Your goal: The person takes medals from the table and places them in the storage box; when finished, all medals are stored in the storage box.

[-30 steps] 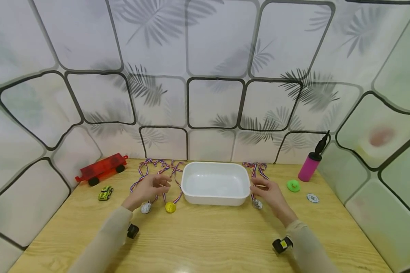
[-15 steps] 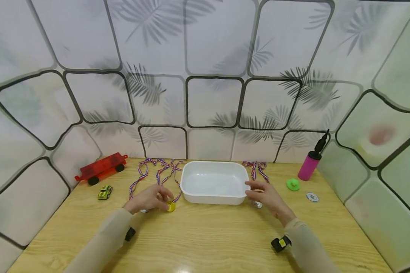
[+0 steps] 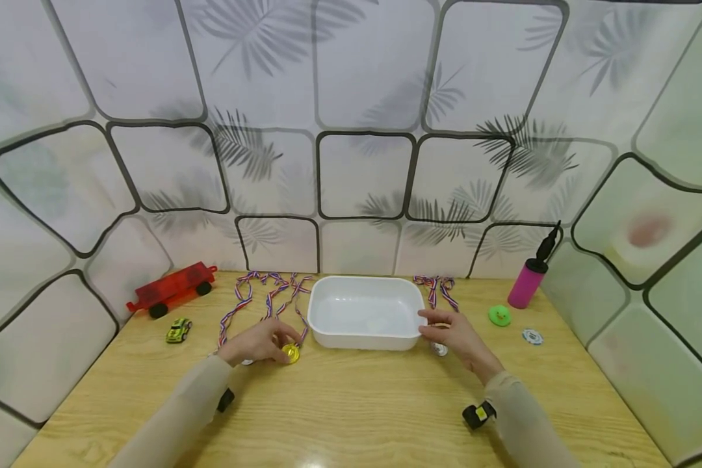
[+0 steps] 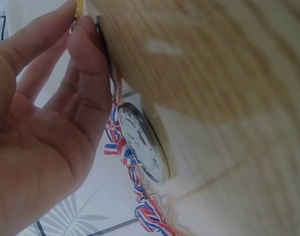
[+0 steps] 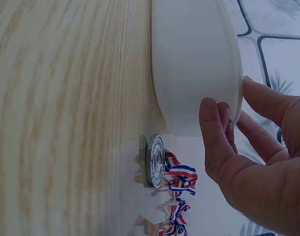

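In the head view, my left hand [image 3: 260,340] is low over the left part of the table, its thumb and fingertips pinching the edge of a gold medal [image 3: 291,353]. Only a sliver of that gold medal [image 4: 79,8] shows in the left wrist view. A silver medal [image 4: 141,142] with a red, white and blue ribbon lies below the same hand. At the right end of a white plastic tub [image 3: 365,341], my right hand [image 3: 459,335] holds the rim between thumb and fingers. Another silver medal [image 5: 155,161] lies beside the tub, under the right hand, its ribbon [image 5: 182,177] knotted.
A red toy trailer [image 3: 172,289] and a small yellow-green toy car [image 3: 179,330] stand at the left. On the right are a pink hand pump [image 3: 526,286], a green rubber duck [image 3: 500,316] and a poker chip [image 3: 532,336]. A patterned backdrop [image 3: 363,175] closes the back.
My left hand has come down and toward the gold medal, taking its edge. My right hand has shifted slightly left onto the tub's rim. The tub stays in place.
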{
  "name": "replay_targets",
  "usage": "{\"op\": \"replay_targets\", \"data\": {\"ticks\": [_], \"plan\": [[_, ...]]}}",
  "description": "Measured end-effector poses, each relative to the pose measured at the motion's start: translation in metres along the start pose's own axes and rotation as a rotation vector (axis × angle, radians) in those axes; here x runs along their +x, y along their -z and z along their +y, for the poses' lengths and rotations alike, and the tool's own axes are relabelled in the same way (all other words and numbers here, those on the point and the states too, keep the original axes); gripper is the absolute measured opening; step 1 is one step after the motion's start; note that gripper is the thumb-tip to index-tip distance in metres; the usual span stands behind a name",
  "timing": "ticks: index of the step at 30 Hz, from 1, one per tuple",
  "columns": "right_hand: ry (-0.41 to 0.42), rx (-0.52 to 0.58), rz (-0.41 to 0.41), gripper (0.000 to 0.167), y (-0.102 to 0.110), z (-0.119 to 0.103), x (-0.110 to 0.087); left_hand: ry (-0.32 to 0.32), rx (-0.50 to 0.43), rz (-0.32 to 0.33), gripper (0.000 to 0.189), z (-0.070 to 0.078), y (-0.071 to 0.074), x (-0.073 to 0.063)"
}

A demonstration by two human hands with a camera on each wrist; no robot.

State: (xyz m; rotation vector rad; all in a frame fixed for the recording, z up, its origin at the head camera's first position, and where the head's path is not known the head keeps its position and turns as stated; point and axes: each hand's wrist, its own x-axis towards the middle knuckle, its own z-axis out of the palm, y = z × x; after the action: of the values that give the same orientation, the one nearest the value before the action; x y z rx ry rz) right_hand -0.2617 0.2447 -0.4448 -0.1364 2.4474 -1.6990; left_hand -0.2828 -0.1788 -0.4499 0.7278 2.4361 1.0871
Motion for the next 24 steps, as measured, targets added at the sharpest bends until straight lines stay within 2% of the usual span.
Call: {"op": "replay_targets", "data": {"ticks": [5,9,13,20,24], "plan": [[-0.007,-0.004,-0.001,0.052,0.000,0.000,0.000,-0.024,-0.079,0.005,0.031,-0.002,0.001,-0.001],[-0.004,-0.008,-0.003,0.051,0.000,-0.001,-0.001,-0.005,-0.177,0.029,0.032,-0.003,0.003,-0.001],[-0.002,-0.008,-0.006,0.051,0.001,-0.002,0.000,-0.017,-0.190,0.086,0.035,-0.001,0.008,-0.001],[-0.010,-0.007,0.007,0.049,-0.001,-0.003,0.001,-0.004,-0.254,0.246,0.040,0.008,0.021,-0.002],[-0.006,-0.009,0.006,0.050,-0.001,-0.001,0.001,-0.033,-0.285,0.316,0.042,0.017,0.028,-0.001]]}}
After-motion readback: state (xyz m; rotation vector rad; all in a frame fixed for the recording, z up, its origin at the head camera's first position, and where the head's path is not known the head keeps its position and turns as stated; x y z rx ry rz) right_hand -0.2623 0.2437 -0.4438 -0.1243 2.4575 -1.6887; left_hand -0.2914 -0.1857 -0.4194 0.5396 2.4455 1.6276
